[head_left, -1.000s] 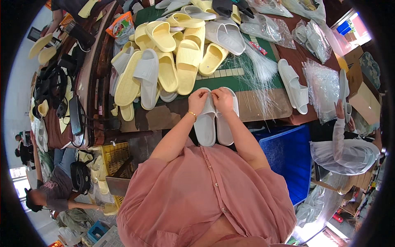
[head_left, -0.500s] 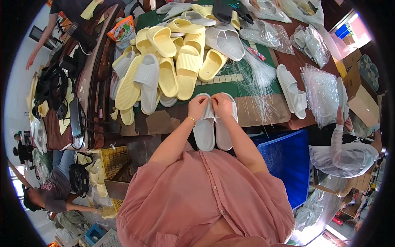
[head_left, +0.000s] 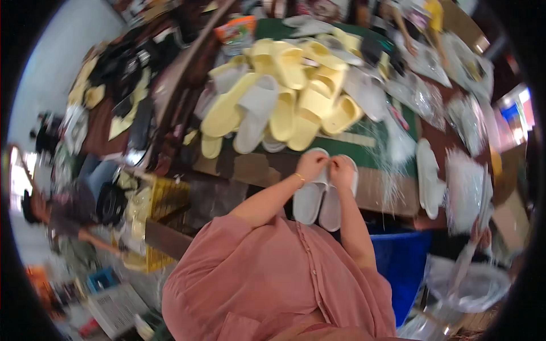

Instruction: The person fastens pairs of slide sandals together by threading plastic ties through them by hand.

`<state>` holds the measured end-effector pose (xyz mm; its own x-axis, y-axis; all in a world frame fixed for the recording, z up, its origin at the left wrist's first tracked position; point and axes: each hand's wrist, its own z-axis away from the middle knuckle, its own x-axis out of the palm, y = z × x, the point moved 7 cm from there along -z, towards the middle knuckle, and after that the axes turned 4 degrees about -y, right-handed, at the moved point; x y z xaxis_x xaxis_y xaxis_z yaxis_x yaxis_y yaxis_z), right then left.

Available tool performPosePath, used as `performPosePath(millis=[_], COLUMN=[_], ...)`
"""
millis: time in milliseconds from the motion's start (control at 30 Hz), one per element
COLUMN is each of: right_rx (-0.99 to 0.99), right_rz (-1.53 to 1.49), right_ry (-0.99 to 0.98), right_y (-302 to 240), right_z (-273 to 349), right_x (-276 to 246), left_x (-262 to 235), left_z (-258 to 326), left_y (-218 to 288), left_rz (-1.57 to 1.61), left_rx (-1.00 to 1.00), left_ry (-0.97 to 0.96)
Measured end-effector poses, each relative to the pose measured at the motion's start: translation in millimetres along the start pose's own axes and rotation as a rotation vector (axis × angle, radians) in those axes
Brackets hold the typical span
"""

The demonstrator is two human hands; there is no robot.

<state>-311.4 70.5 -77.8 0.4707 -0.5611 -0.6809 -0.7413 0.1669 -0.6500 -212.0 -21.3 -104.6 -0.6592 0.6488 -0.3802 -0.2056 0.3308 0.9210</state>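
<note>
My left hand (head_left: 313,165) and my right hand (head_left: 342,170) are close together at the table's front edge, over the toe ends of a pair of slide slippers. Both have their fingers pinched; whatever they grip is too small and blurred to make out. The left grey slipper (head_left: 307,204) and the right grey slipper (head_left: 330,210) lie side by side, heels toward me, partly covered by my hands. Beyond them is a heap of yellow slippers (head_left: 305,125) and grey slippers (head_left: 256,111). A bundle of thin clear strands (head_left: 398,145) spreads to the right of my hands.
More grey slippers (head_left: 427,179) and a stack of clear plastic bags (head_left: 467,193) lie at the right. Below the table edge stands a blue bin (head_left: 405,253); a yellow crate (head_left: 169,199) is at left. One person (head_left: 65,210) works at left, others at right and across the table.
The view has swung, so the table and slippers appear farther right and lower, with more blur. My hands stay pinched over the same slippers. Another person's arms now show at the far right of the table.
</note>
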Motion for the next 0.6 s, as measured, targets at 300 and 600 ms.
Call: performPosePath(millis=[300, 600], right_rx=[-0.043, -0.037], right_rz=[-0.016, 0.004], right_ry=[-0.041, -0.049], right_y=[-1.7, 6.5], right_z=[2.7, 8.7], right_x=[4.0, 6.3], left_x=[7.7, 10.0], left_z=[2.3, 5.9], left_y=[-8.1, -10.8], left_rz=[-0.029, 0.030], left_rx=[0.046, 0.087], left_ry=[0.040, 0.106])
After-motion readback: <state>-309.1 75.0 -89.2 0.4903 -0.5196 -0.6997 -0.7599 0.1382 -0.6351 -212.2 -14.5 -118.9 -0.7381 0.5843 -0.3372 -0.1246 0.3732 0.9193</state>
